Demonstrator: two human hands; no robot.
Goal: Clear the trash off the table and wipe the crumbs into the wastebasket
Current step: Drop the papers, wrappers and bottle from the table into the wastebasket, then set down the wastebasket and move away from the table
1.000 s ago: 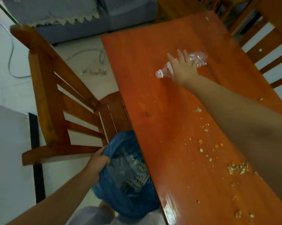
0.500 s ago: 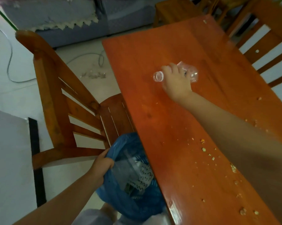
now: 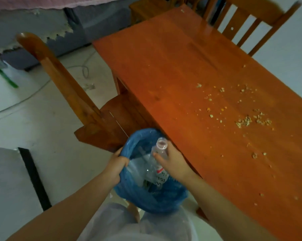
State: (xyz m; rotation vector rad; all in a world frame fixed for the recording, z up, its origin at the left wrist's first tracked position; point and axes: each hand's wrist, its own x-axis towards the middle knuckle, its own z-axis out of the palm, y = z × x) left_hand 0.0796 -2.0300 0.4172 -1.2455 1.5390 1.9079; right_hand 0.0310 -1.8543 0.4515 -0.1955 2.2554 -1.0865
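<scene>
The clear plastic bottle (image 3: 158, 154) stands neck-up over the mouth of the blue-lined wastebasket (image 3: 146, 200), just off the surface's near-left edge. The right hand (image 3: 172, 162) has its grip wrapped around the bottle's body; the left hand (image 3: 116, 166), at nine o'clock of the bottle, pinches the liner rim to hold it wide. The trash-clearing step looks nearly done: releasing comes next. Crumbs (image 3: 244, 121) lie scattered on the orange surface (image 3: 164, 66) at about two o'clock, awaiting wiping.
</scene>
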